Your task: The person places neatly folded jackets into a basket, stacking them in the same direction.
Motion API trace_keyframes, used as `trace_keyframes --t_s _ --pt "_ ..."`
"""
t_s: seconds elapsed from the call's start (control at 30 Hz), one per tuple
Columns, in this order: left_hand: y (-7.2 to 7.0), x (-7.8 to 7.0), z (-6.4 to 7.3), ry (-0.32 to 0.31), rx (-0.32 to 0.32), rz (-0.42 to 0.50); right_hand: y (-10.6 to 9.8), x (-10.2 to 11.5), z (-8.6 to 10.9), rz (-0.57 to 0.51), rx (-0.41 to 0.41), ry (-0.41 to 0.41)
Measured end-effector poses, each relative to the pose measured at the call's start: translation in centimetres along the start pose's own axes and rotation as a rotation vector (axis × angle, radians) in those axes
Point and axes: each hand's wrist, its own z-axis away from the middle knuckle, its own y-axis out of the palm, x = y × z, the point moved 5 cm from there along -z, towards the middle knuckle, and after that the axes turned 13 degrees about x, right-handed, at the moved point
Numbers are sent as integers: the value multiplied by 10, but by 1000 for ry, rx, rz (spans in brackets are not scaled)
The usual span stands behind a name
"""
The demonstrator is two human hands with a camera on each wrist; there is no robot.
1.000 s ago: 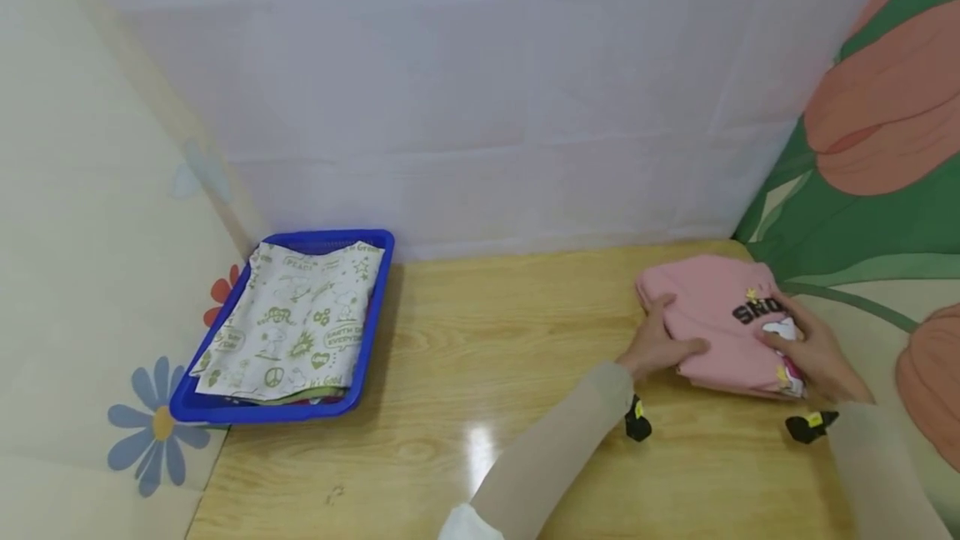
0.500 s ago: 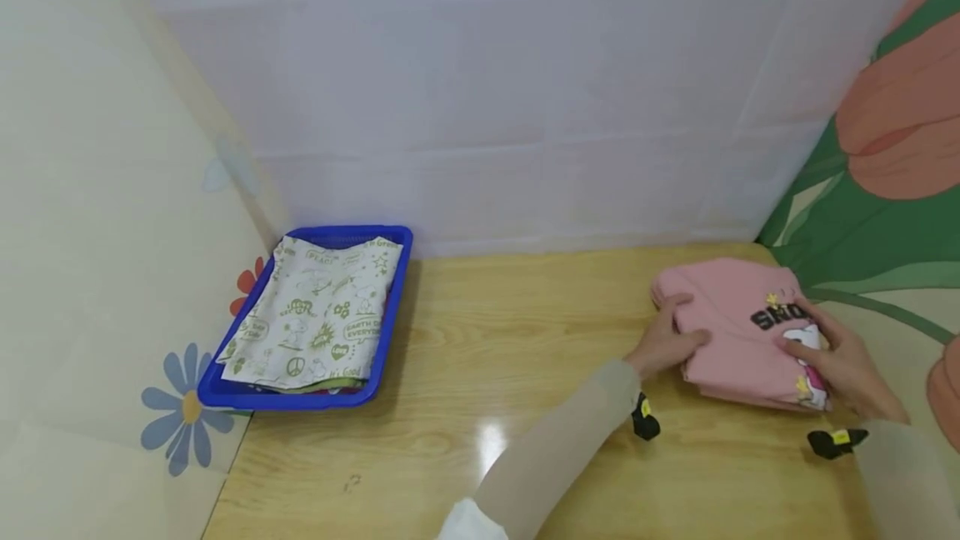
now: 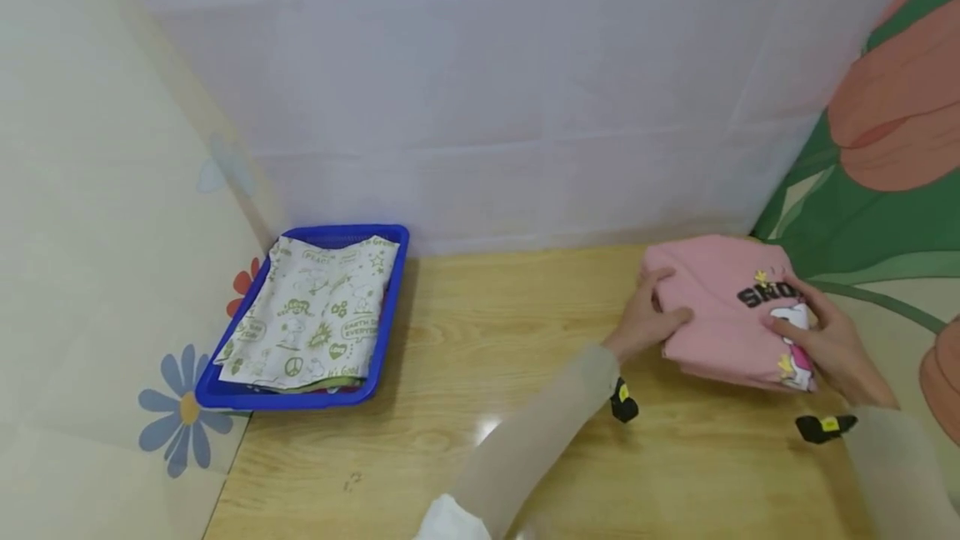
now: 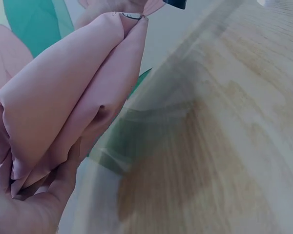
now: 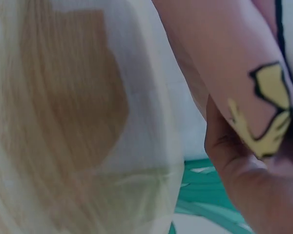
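A folded pink garment (image 3: 712, 298), likely a shirt, hangs just above the right part of the wooden table, a gap below it in both wrist views. Black letters and a white cartoon dog print show on its upper face. My left hand (image 3: 641, 319) grips its left edge, thumb on top and fingers beneath the folded layers. At the opposite edge, my right hand (image 3: 836, 348) holds the printed side the same way. In the left wrist view the garment (image 4: 63, 83) shows its thick folds; in the right wrist view a yellow print marks its corner.
On the table's left stands a blue plastic basket (image 3: 285, 401). A white cloth (image 3: 307, 307) with green prints lies in it, over other folded fabric. A pale wall sheet (image 3: 480, 148) closes off the back, with flower-printed panels on both sides.
Both hands have raised the pink garment off the table and shifted it slightly left. Their grip looks the same. The basket has stayed in place while the head view shifted a little.
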Motion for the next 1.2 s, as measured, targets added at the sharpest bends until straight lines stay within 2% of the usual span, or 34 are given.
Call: trace_keyframes --t_s 0.23,0.4,0.57,0.8,1.03,1.2 --pt "-21 -9 8 13 11 12 6 22 -1 -18 -5 -9" --pt "-40 -17 17 5 -1 51 16 39 -5 -67 0 -69" --pt "-54 -28 26 0 -13 20 22 52 -9 -140 9 -135" --pt "-75 -40 37 4 -28 13 32 73 -18 -370 60 -196" --pt "-92 -48 46 15 -47 -12 39 92 -21 -273 32 -234" --pt "-107 -55 53 45 -61 -67 49 108 -25 -362 33 -350"
